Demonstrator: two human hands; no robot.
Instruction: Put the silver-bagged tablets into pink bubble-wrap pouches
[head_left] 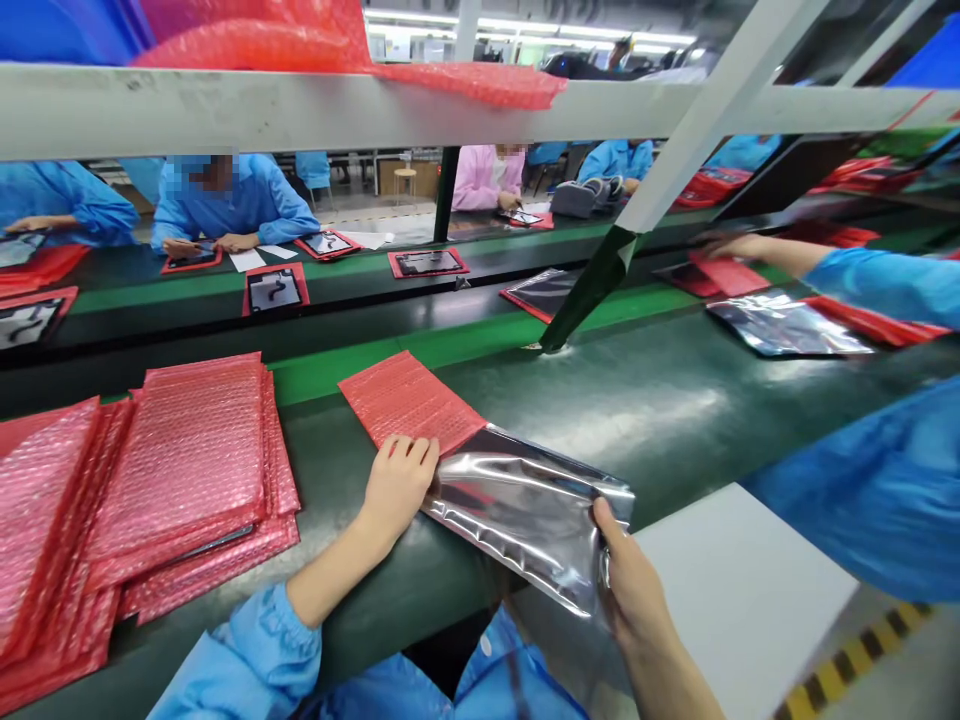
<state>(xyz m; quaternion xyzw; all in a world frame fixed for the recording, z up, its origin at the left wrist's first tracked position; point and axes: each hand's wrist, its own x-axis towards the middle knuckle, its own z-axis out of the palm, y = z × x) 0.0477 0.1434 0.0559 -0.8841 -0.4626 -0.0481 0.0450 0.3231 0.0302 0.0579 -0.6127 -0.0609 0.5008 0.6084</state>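
Note:
A shiny silver, half-transparent antistatic bag slants across the front edge of the dark green bench. From its left end sticks out a red bubble-wrap pouch, and reddish patches show through the film near that end. My left hand is closed over the near edge of the pouch where it meets the bag; the thumb is hidden. At the bag's right end, my right hand pinches the film, thumb on top and fingers underneath.
Stacked red bubble pouches lie on my left. A co-worker's arm reaches over another silver bag at the right. A slanted post meets the bench ahead. Beyond it, people in blue and pink sit by flat devices on red pouches.

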